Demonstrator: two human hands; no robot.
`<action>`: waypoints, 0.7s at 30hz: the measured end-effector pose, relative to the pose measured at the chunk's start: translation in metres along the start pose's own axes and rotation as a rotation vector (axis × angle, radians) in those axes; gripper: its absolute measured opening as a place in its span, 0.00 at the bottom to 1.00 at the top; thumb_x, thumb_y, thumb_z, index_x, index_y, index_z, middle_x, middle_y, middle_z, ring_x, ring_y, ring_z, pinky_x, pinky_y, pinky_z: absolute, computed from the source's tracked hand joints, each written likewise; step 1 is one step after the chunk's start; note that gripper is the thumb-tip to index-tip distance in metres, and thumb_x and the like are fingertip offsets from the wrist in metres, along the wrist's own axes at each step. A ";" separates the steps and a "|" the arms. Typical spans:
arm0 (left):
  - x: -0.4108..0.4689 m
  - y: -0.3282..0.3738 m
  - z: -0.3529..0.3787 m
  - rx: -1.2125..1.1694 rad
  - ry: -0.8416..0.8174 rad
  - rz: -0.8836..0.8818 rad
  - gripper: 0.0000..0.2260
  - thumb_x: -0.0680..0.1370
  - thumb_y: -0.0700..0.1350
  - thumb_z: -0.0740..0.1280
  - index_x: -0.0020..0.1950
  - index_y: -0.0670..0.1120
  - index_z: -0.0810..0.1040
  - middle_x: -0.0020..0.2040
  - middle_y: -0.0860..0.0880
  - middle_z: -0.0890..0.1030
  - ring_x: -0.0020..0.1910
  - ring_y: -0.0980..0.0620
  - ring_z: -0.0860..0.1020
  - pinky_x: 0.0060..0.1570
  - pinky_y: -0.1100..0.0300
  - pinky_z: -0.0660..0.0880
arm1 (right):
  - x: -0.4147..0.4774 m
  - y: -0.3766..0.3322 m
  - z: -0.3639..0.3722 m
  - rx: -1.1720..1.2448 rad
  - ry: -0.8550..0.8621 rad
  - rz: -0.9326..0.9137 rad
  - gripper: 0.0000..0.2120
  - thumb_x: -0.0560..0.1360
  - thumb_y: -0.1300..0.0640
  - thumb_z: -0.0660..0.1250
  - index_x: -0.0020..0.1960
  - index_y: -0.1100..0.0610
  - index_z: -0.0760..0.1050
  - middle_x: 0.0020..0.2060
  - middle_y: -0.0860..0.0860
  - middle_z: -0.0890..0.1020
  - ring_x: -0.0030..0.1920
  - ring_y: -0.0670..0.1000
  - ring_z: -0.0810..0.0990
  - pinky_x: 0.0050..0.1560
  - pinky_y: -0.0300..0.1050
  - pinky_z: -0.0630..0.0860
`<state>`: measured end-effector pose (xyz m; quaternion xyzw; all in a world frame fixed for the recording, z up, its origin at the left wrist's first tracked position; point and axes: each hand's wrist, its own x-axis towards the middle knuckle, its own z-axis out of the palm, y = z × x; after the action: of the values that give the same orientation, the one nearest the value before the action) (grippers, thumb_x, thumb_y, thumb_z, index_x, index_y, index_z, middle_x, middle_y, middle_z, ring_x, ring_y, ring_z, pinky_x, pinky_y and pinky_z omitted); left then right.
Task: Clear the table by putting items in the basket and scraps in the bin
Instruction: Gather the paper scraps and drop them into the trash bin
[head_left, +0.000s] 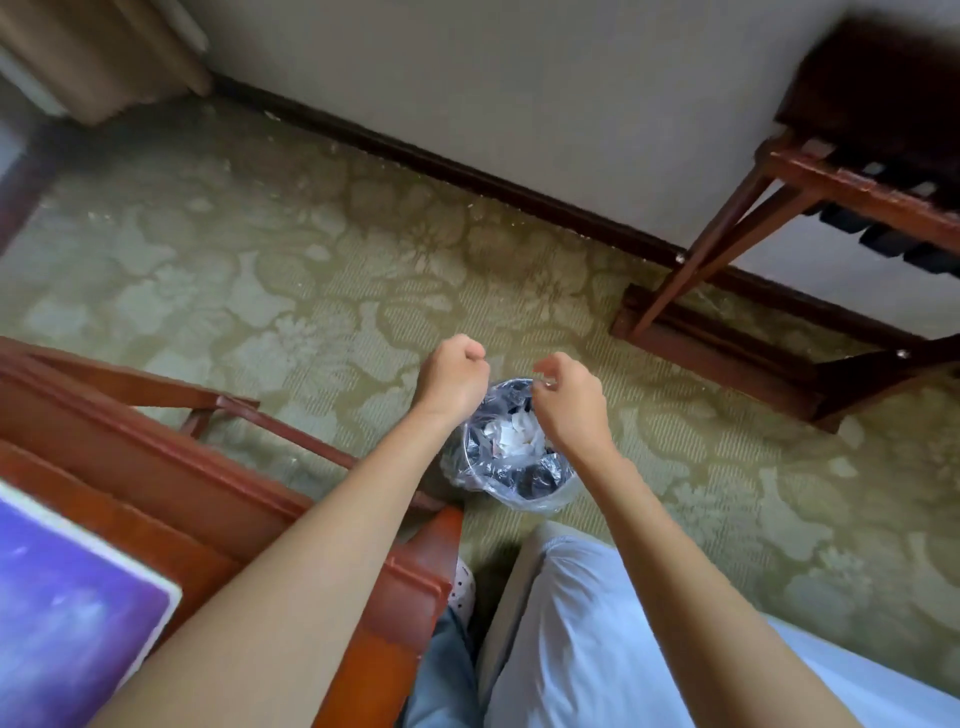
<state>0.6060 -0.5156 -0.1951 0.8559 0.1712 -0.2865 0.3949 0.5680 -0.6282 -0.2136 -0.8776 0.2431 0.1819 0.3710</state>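
L hand (451, 375) fist closed, cant tell if holding | R hand (566, 402) fingers curled loose, cant tell | I see both over bin (511, 467) at 12 | risk: scraps (511, 439) miss, fall on carpet (311, 291)

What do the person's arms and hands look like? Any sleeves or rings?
Both arms are bare, with no sleeves showing. The left hand and right hand wear no gloves, and no watch, bracelet or ring shows from this side. Nothing is marked on them.

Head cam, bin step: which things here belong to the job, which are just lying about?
Job:
- bin, clear liner, white scraps inside
- left hand, closed, over the rim
- right hand, fingers curled, above the bin
- table

Lying about:
- wooden rack
- purple book
- curtain
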 end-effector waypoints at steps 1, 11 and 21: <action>-0.019 0.008 -0.021 0.003 0.045 0.045 0.13 0.77 0.37 0.58 0.57 0.44 0.78 0.55 0.44 0.81 0.55 0.44 0.78 0.53 0.57 0.74 | -0.015 -0.020 -0.012 -0.002 0.025 -0.055 0.14 0.76 0.63 0.58 0.60 0.61 0.74 0.59 0.57 0.77 0.60 0.57 0.75 0.58 0.46 0.70; -0.255 -0.034 -0.219 -0.042 0.612 0.188 0.10 0.78 0.41 0.61 0.57 0.44 0.78 0.53 0.46 0.82 0.53 0.47 0.79 0.53 0.59 0.72 | -0.229 -0.191 -0.045 -0.107 0.009 -0.679 0.13 0.77 0.61 0.59 0.60 0.59 0.74 0.58 0.54 0.78 0.56 0.57 0.78 0.56 0.49 0.72; -0.441 -0.268 -0.292 -0.112 0.846 -0.193 0.12 0.80 0.43 0.57 0.61 0.45 0.76 0.60 0.47 0.78 0.60 0.49 0.73 0.57 0.59 0.71 | -0.435 -0.243 0.114 -0.319 -0.336 -1.005 0.12 0.76 0.62 0.61 0.58 0.61 0.76 0.55 0.60 0.80 0.55 0.61 0.78 0.53 0.51 0.73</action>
<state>0.2276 -0.1501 0.0786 0.8554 0.4123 0.0632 0.3072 0.3337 -0.2701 0.0654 -0.8898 -0.2987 0.1548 0.3083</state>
